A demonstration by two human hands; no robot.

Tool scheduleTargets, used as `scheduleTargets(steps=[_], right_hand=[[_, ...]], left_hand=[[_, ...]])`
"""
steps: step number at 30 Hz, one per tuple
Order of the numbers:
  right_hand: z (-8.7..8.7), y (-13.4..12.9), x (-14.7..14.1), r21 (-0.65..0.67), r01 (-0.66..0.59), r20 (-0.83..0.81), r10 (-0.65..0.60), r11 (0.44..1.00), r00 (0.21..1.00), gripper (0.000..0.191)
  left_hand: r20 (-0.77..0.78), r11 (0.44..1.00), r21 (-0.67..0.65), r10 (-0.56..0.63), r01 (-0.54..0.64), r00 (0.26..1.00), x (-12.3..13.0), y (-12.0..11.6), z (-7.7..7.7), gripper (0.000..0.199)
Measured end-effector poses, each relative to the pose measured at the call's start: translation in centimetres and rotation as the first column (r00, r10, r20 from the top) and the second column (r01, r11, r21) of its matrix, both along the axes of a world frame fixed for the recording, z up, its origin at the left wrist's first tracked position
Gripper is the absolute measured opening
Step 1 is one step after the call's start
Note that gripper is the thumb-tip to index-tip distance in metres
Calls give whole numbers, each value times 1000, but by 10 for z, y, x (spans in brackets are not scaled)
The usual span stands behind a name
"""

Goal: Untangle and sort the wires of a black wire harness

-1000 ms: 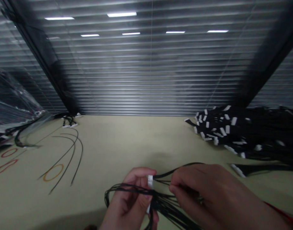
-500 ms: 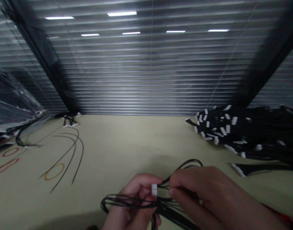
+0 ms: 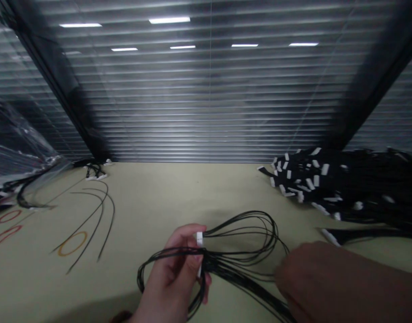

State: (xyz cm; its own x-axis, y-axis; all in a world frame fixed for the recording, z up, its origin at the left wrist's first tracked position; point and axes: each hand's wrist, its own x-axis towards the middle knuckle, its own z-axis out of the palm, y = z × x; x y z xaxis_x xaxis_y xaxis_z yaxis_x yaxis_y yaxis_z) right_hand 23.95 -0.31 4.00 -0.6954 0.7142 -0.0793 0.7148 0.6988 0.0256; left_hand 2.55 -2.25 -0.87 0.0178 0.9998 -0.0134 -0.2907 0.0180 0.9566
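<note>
- Wire harness (image 3: 239,281), black and many-stranded, in the low centre of the view, held above the worktop (image 3: 179,193) between the two hands
- White connector (image 3: 199,237) at the harness's left part, standing roughly upright; wires leave its right side, arc round in an open loop and return toward the left thumb
- Left hand (image 3: 170,285): grip closed on the connector and gathered wires between thumb and fingers; a further wire loop passes across this hand and bulges out to its left
- Right hand (image 3: 303,273): blurred, at the right end of the harness, with thin strands reaching its edge; the fingertips are hidden, so whether its grip is open or closed cannot be told
- Heap of black cables (image 3: 354,188) with many white ends, at the far right of the worktop; one separate cable (image 3: 370,234) lies just in front of it
- Loose black wires (image 3: 103,215), curved, on the left side, two crossing; a yellow band (image 3: 85,237) lies by them, with red bands (image 3: 6,232) farther left
- Clear plastic sheeting (image 3: 24,139) at the left edge; slatted blinds (image 3: 179,112) behind the worktop
</note>
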Motion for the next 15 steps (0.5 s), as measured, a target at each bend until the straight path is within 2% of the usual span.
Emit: scheduleTargets(steps=[3,5,7,10,15], right_hand=[[-1,14,-19,-216,-22,-136,-8,976,991,23],[0,19,-30,-370,-87,-288,-25,925,957,28],[-1,19,-37,-490,-117,-406,-108,864,907,32],[-5,13,-40,-495,-107,-461,-156,862,873,31],[-9,6,-42,-314,-28,-519,-147,949,842,22]], left_hand=[[29,996,43,-80,79,996,-1,-3,-1,20],[26,989,76,-132,130,991,-3,-5,-3,18],[21,983,99,-154,152,988,-4,-5,-6,16],[34,983,112,-153,148,988,-5,-5,-9,14],[4,981,124,-149,148,989,-4,-5,-8,16]])
